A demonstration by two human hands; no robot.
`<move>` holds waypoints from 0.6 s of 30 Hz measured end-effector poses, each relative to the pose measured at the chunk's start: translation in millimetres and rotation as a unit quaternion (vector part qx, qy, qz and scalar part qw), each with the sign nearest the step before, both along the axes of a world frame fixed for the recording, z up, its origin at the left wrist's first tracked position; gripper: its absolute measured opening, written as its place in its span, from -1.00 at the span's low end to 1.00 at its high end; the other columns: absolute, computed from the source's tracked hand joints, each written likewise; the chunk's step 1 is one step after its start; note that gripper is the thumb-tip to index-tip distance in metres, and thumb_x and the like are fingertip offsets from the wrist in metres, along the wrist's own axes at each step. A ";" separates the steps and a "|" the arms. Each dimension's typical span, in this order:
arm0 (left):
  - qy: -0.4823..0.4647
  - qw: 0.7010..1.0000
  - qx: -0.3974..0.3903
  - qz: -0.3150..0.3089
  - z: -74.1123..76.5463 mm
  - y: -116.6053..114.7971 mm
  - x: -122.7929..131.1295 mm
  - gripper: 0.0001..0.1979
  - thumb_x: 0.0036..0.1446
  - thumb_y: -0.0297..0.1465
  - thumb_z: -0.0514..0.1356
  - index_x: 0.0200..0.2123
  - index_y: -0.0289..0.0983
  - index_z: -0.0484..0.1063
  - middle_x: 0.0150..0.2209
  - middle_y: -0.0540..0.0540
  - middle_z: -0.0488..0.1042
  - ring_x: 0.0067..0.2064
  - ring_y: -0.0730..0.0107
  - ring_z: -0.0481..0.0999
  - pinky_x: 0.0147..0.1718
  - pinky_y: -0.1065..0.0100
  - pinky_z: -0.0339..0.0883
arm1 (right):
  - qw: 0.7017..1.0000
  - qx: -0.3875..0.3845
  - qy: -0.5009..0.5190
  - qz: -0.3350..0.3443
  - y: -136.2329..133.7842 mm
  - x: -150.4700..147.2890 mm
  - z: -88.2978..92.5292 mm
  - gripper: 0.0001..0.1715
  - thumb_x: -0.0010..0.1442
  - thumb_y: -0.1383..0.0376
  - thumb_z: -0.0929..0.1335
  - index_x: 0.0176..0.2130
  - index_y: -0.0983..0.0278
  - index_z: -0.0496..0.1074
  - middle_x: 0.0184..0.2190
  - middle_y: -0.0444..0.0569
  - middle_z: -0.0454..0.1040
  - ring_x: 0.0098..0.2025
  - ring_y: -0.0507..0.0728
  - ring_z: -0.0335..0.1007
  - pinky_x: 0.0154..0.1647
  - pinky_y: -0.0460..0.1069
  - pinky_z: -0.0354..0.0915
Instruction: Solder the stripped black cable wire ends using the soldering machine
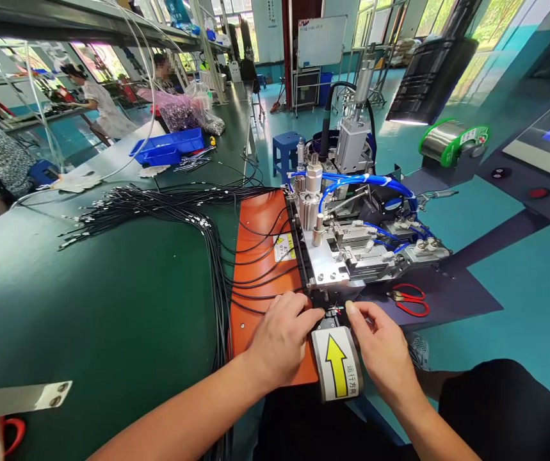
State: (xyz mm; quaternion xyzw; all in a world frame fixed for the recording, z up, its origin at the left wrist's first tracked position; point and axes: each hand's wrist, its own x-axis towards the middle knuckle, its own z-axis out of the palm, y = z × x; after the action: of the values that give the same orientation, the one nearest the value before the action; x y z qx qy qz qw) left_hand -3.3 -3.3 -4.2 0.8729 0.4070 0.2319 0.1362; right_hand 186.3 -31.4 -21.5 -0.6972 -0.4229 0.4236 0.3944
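My left hand (282, 336) rests on the orange plate (260, 224), fingers pinched on a thin black cable end at the front of the metal machine (346, 246). My right hand (383, 349) comes in from the right, thumb and forefinger pinched at the same small slot, where red and black wire tips (335, 312) show. Just below both hands sits a white curved cover with a yellow arrow (337, 365). Several black cables (178, 208) run from the green bench across the orange plate toward the machine.
Red-handled scissors (412, 299) lie right of the machine. A solder spool (452, 137) and control panel (543, 166) stand at far right. A blue tray (169, 147) lies farther along the green bench (87, 301). Other people work at the far left. A blue stool (287, 150) stands behind.
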 end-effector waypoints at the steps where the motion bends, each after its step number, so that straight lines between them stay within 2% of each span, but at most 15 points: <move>1: 0.001 1.000 0.000 -0.001 -0.1 0.2 0.0 -0.71 0.27 -0.55 0.05 -0.04 -0.24 0.47 -0.18 -0.15 0.42 -0.14 0.21 0.34 -0.14 0.19 0.30 | 1.000 0.002 -0.009 0.007 -1.6 0.6 2.4 -0.56 0.22 -0.08 0.32 -0.27 0.23 0.48 -0.42 -0.10 0.49 -0.40 0.10 0.32 -0.38 -0.05 0.23; 5: 0.001 1.000 -0.001 -0.002 -0.3 0.6 -0.4 -0.73 0.27 -0.55 0.05 -0.05 -0.24 0.47 -0.19 -0.15 0.42 -0.13 0.21 0.34 -0.13 0.19 0.30 | 0.999 0.014 -0.020 0.048 -3.5 -0.4 10.7 -0.59 0.20 -0.04 0.34 -0.35 0.24 0.49 -0.40 -0.08 0.52 -0.38 0.11 0.35 -0.35 -0.05 0.24; 9: -0.001 1.000 0.003 -0.007 -0.1 0.9 -0.9 -0.72 0.27 -0.55 0.05 -0.05 -0.24 0.47 -0.19 -0.15 0.42 -0.14 0.22 0.35 -0.13 0.19 0.31 | 0.998 0.007 -0.045 0.046 -1.1 -3.3 14.5 -0.60 0.21 -0.03 0.33 -0.35 0.23 0.48 -0.41 -0.08 0.53 -0.39 0.12 0.37 -0.37 -0.04 0.24; 18: 0.000 1.000 0.007 -0.007 -1.0 -0.1 -1.0 -0.73 0.27 -0.54 0.06 -0.05 -0.24 0.47 -0.19 -0.14 0.41 -0.14 0.23 0.35 -0.13 0.20 0.31 | 0.996 0.027 -0.046 0.069 1.6 0.4 10.0 -0.62 0.26 -0.02 0.29 -0.32 0.22 0.43 -0.49 -0.16 0.42 -0.46 0.07 0.27 -0.46 -0.07 0.20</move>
State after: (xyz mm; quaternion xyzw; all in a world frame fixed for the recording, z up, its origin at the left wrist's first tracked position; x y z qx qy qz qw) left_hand -4.4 -3.5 -5.2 0.8769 0.3990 0.2334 0.1316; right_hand 186.7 -29.8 -11.5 -0.6744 -0.4990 0.4051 0.3635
